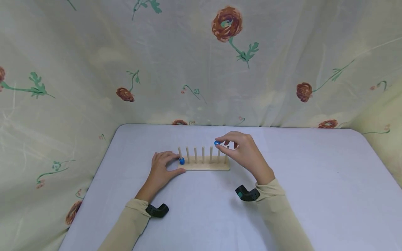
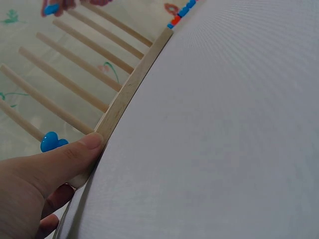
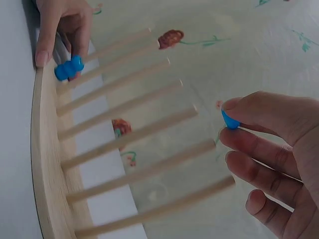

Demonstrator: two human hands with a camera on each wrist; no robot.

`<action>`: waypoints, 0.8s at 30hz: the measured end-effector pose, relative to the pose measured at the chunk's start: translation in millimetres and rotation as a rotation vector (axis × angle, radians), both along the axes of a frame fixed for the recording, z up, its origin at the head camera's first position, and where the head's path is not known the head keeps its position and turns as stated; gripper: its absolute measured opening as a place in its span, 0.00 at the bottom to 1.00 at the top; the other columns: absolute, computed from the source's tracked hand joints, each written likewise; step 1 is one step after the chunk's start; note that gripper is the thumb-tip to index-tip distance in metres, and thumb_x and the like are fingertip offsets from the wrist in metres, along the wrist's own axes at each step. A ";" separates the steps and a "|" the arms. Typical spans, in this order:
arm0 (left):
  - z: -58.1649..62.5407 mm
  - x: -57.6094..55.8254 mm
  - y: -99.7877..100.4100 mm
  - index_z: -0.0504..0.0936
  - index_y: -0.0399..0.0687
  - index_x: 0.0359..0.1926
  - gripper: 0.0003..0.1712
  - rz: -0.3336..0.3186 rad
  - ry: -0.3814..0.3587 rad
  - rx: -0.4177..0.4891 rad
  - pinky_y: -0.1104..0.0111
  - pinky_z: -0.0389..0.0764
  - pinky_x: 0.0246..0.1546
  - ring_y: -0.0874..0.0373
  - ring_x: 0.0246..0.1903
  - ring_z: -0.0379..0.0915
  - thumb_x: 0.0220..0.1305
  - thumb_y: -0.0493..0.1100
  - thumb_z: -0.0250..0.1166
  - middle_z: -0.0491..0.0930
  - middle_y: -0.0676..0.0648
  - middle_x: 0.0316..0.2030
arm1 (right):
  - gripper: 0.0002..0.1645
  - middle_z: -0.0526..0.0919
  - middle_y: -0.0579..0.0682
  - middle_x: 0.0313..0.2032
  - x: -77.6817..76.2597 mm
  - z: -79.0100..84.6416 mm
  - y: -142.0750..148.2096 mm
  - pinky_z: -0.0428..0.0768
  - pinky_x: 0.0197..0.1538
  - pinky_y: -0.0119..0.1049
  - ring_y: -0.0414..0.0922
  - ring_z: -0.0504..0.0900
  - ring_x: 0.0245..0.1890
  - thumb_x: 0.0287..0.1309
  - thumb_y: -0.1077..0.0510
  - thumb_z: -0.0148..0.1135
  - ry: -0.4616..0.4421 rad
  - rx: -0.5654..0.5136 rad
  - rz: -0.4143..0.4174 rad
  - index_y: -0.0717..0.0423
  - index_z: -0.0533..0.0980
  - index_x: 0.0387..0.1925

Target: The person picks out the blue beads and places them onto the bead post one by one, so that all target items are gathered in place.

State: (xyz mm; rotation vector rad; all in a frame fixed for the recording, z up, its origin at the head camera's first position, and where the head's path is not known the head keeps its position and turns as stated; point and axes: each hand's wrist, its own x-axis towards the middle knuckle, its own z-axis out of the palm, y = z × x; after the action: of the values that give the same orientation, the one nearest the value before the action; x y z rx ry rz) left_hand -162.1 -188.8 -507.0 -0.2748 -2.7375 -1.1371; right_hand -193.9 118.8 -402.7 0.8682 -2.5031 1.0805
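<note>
- Flowered curtain [image 1: 176, 62] rises behind the far edge of the tabletop [image 1: 314, 181]; the wider room for moving lies on the person's right, and between board and far edge there is a narrower strip.
- Wooden pegboard [image 1: 204, 167] with seven upright pegs stands on this tabletop, apart from the edges. I judge it stiff and light, so a side push on a peg could slide or tip it; the base ends are the best place for holding.
- Left hand [image 1: 161, 169] grips the left end of the base, thumb at the front.
- Right hand [image 1: 245, 150] pinches one bead between thumb and forefinger, other fingers loosely bent.
- Red and blue beads [image 2: 182, 14] appear past the board's right end, in the left wrist view.
- Blue beads [image 1: 181, 161] sit low on the leftmost peg; I cannot count them surely.
- Pinched blue bead [image 3: 230, 120] is near the right-end peg tips, without touching. It looks hard, smooth, probably light and somewhat slippery; fingertips on its sides should suit.
</note>
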 end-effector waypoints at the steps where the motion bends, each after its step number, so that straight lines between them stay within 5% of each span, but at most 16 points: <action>1: -0.4 -0.1 -0.1 0.87 0.46 0.56 0.33 0.000 0.000 0.000 0.36 0.41 0.79 0.40 0.69 0.68 0.48 0.51 0.84 0.81 0.39 0.62 | 0.10 0.91 0.46 0.39 0.0 0.2 -3.8 0.81 0.34 0.39 0.42 0.84 0.35 0.61 0.57 0.74 -0.003 -0.001 0.007 0.50 0.89 0.44; 16: -2.3 -1.1 -0.6 0.86 0.47 0.56 0.33 -0.004 0.006 -0.019 0.36 0.41 0.79 0.40 0.69 0.68 0.49 0.51 0.83 0.81 0.39 0.62 | 0.12 0.91 0.45 0.41 0.1 0.6 -48.6 0.86 0.41 0.42 0.43 0.86 0.41 0.62 0.53 0.74 -0.065 0.026 0.033 0.49 0.89 0.46; 24: -3.5 -2.6 -1.1 0.87 0.45 0.55 0.32 -0.010 0.020 -0.014 0.35 0.42 0.78 0.39 0.68 0.69 0.49 0.51 0.84 0.82 0.38 0.61 | 0.11 0.91 0.44 0.40 -2.6 0.2 -71.1 0.87 0.46 0.41 0.41 0.87 0.43 0.62 0.53 0.74 -0.024 0.048 0.082 0.49 0.89 0.45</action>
State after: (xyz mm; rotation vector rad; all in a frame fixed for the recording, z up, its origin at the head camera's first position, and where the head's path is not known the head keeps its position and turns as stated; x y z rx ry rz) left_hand -164.6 -190.0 -510.4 -0.3003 -2.7310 -1.1123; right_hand -196.5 47.6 -402.5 0.9854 -2.5432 1.0666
